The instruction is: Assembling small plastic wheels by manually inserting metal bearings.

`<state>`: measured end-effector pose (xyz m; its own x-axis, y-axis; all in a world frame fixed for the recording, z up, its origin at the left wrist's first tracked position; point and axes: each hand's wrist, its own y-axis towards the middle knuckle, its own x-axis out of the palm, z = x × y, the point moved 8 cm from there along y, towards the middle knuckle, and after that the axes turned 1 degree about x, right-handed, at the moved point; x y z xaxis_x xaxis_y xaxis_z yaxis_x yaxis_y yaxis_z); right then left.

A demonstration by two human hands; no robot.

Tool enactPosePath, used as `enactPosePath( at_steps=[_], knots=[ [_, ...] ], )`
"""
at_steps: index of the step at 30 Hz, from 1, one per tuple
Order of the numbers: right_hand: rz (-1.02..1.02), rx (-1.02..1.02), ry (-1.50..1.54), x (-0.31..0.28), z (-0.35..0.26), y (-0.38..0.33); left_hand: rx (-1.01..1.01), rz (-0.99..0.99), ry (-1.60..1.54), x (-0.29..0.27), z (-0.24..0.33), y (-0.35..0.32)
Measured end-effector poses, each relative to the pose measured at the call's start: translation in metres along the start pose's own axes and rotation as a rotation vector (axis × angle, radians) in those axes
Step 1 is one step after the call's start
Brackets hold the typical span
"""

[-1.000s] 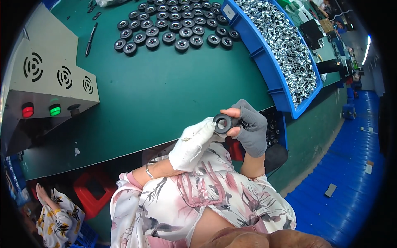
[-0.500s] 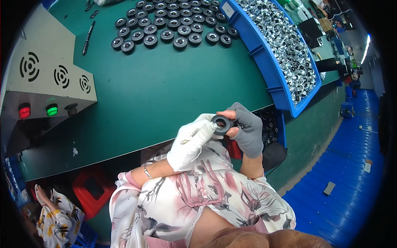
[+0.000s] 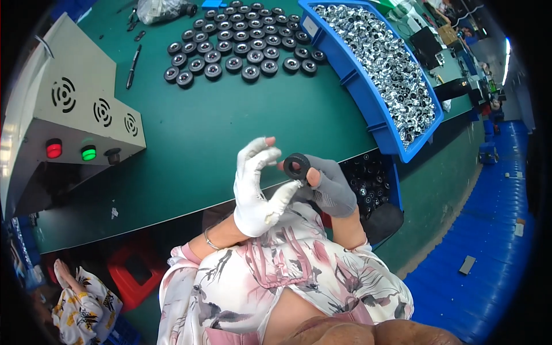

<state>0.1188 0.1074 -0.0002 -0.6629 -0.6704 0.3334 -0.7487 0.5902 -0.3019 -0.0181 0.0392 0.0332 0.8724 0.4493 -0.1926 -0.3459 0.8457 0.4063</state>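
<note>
A black rubber ring [image 3: 296,166], like a small toy tyre, is upright with its hole toward me. My right hand [image 3: 332,187], in a grey fingerless glove, pinches it between thumb and fingers. Just left of the ring, my left hand [image 3: 254,187] wears a white glove with a fingertip bare. Its fingers are spread and raised, and its thumb tip comes close to the ring's lower edge; I cannot tell whether they touch. On the green table [image 3: 190,138], several black wheels with shiny centres [image 3: 250,73] lie in rows at the far side.
A long blue bin [image 3: 368,98] full of shiny metal parts [image 3: 402,92] stands at the right. Under the table edge, another bin holds black wheel parts [image 3: 368,184]. A beige machine [image 3: 75,98] with red and green buttons is at left, beside a black pen [image 3: 133,67]. A red stool [image 3: 135,276] stands below.
My left hand has let go of the ring and opened, its fingers lifting up and to the left. My right hand keeps the ring, now slightly further left. The view has shifted a little.
</note>
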Motion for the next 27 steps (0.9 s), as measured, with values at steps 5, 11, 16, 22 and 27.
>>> enactPosePath(
  at_steps=[5,11,16,22,27],
  knots=[
    [-0.078,0.073,0.264,0.021,0.014,-0.003,-0.02,-0.085,0.043,0.006,0.003,0.005],
    [-0.087,-0.132,-0.036,0.024,0.004,-0.005,-0.109,-0.076,0.03,0.009,0.001,0.004],
    [-0.059,-0.015,0.242,0.023,0.02,-0.003,-0.048,-0.086,0.057,0.011,-0.003,0.004],
    [-0.013,-0.088,0.089,0.024,0.016,-0.005,-0.155,-0.11,0.031,0.01,-0.005,0.006],
    [-0.012,-0.153,-0.1,0.026,0.008,-0.007,-0.17,-0.126,0.055,0.009,-0.006,0.008]
  ],
)
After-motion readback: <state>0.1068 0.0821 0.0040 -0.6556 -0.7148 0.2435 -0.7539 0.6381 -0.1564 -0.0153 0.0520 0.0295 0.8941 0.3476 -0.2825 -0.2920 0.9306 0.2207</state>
